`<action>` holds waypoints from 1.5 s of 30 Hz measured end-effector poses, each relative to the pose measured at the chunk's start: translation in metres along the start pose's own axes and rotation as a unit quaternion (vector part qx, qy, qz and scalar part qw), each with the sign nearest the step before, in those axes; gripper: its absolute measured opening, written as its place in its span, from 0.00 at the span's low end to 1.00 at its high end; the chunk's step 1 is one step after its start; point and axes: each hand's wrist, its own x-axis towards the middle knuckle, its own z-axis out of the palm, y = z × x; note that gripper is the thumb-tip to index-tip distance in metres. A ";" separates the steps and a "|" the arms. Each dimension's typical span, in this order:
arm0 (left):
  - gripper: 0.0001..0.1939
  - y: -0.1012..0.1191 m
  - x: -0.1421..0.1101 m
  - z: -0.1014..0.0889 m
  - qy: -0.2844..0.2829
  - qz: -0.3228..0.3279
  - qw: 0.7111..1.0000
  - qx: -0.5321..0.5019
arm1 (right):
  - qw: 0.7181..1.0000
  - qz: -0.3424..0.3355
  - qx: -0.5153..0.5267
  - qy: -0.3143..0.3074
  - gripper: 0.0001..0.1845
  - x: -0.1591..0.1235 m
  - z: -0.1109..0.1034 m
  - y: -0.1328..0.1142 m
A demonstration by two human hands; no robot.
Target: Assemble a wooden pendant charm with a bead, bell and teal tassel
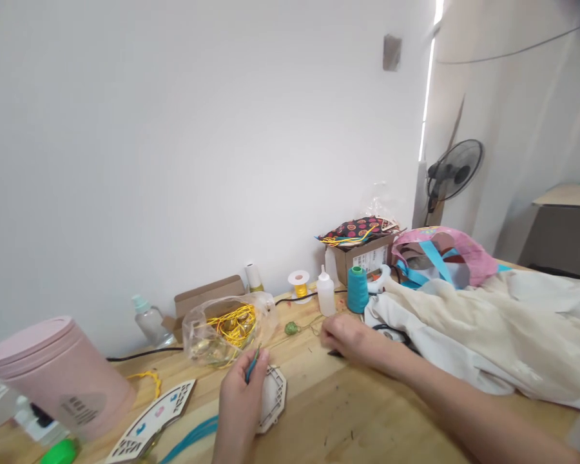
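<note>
Nearest you, teal strands [191,438] lie on the tabletop [348,412] just left of your left hand [239,403], which is closed with thumb and fingers pinching a teal cord [252,368]. A lattice piece [274,394] sits at that hand, partly hidden by it. To the left are a curved panel [152,422], a green lid [59,452] and the pink bin [60,380]. Your right hand [350,338] is farther out, low over the tabletop with its fingers curled; it is blurred, so you cannot tell whether it grips anything. A small dark object shows under it, and a green thread ball [291,328] lies to its left. Pale cloth [493,322] spreads to its right. Beyond your hands stand the bag [227,328] of yellow cord, the yellow spool [300,290], the white bottle [325,295] and the teal cone [357,293]. Behind the cone is an open box [362,258], with a pink bag [478,258] beside it. Farthest off, a fan [457,171] stands past the wall's edge.
</note>
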 end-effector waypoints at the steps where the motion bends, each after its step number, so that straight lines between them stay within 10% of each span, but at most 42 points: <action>1: 0.22 0.000 0.000 0.000 -0.001 0.001 1.000 0.003 | 1.000 -0.005 -0.011 0.005 0.08 -0.004 -0.006 0.008; 10: 0.19 -0.002 0.000 0.002 -0.019 0.007 0.999 0.044 | 0.997 0.009 -0.071 0.008 0.10 -0.038 -0.037 0.068; 34: 0.14 -0.001 -0.001 0.003 -0.015 -0.003 1.000 0.013 | 0.973 -0.065 -0.216 -0.047 0.21 -0.059 -0.036 0.047; 45: 0.16 -0.002 -0.002 0.002 -0.035 0.017 0.998 0.055 | 0.973 -0.051 0.226 0.025 0.22 -0.069 -0.049 0.076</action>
